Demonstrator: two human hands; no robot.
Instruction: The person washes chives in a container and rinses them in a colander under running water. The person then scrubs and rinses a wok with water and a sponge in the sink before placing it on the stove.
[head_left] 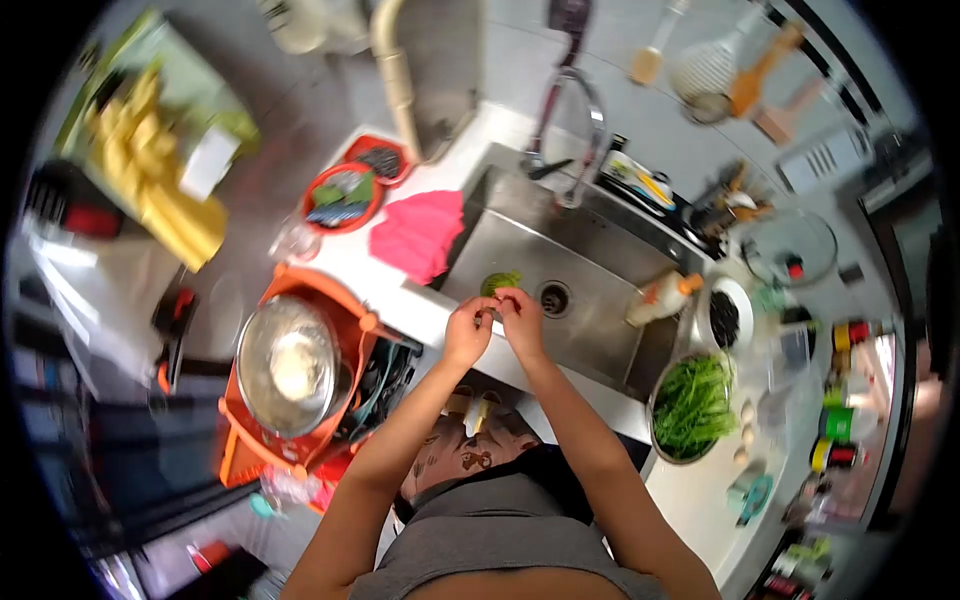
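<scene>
My left hand (467, 332) and my right hand (521, 320) meet over the front edge of the steel sink (590, 255). Fingers on both are closed in a pinch, their tips almost touching. Whatever lies between them is too small to make out. Just beyond the fingertips, a small heap of green scraps (499, 282) rests on the sink floor. Right of it is the round drain (554, 296). A pink cloth (418, 236) lies on the counter left of the sink.
A bowl of leafy greens (692, 408) and a white bowl with dark pieces (724, 313) stand to the right. A bottle with an orange cap (660, 299) is in the sink's right side. At left, a steel bowl (262, 372) sits on an orange cart (356, 322). The faucet (597, 120) rises behind.
</scene>
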